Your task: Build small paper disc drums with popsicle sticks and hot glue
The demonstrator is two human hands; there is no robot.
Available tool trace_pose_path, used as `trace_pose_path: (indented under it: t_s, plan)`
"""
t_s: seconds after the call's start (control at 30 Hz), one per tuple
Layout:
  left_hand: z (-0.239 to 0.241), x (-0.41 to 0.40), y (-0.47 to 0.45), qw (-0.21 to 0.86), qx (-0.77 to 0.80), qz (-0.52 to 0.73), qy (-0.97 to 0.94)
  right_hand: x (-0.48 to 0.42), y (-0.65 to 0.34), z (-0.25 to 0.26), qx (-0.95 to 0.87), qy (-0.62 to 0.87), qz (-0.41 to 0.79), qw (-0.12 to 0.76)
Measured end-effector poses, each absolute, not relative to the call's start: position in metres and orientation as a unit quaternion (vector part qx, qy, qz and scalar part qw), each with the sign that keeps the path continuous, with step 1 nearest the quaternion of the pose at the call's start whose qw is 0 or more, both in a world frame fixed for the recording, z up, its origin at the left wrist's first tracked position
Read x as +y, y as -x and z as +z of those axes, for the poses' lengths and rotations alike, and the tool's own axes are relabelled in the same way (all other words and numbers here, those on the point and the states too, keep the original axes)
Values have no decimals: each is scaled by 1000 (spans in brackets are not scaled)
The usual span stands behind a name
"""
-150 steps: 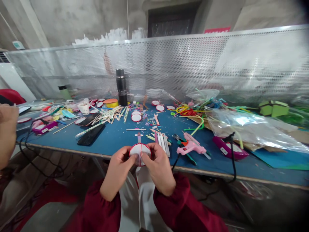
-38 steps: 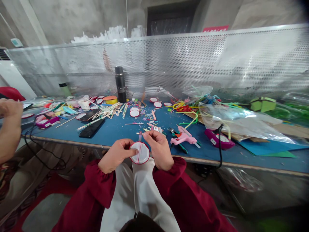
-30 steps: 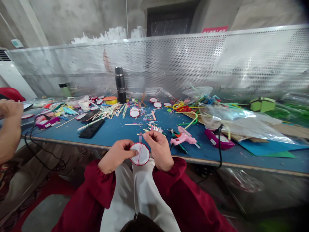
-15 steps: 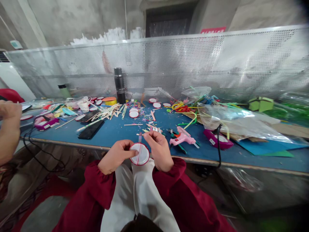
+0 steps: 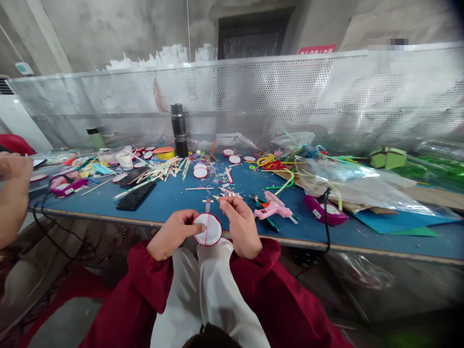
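Note:
My left hand pinches the left rim of a white round disc with a red edge, held over my lap just in front of the blue table. A red line runs down the disc's face. My right hand is beside the disc's right edge, thumb and forefinger pinched together above it; what they hold is too small to make out. Both sleeves are dark red.
A pink glue gun, a purple glue gun, a black phone, wooden sticks, more red-edged discs, a black flask and plastic bags lie on the table. Another person's hand is at the left.
Five seconds ago both hands gripped the disc from below. Since then my right hand has risen to a pinch at the disc's upper right; over the last second little has moved.

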State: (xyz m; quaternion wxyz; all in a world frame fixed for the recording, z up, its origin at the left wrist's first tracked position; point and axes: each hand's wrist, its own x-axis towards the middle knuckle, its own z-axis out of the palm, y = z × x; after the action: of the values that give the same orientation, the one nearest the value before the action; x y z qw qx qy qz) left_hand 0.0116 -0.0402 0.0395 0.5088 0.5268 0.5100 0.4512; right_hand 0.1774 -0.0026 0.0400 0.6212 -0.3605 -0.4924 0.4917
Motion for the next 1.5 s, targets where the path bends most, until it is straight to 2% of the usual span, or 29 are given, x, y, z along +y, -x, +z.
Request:
trace_pose_path:
  t_s: [0.3, 1.5]
  plan:
    - [42, -43, -16, 504, 516, 445, -531, -1, -176, 38, -513, 378, 494, 591]
    - [41, -40, -14, 485, 521, 426, -558, -3, -174, 38, -512, 382, 481, 600]
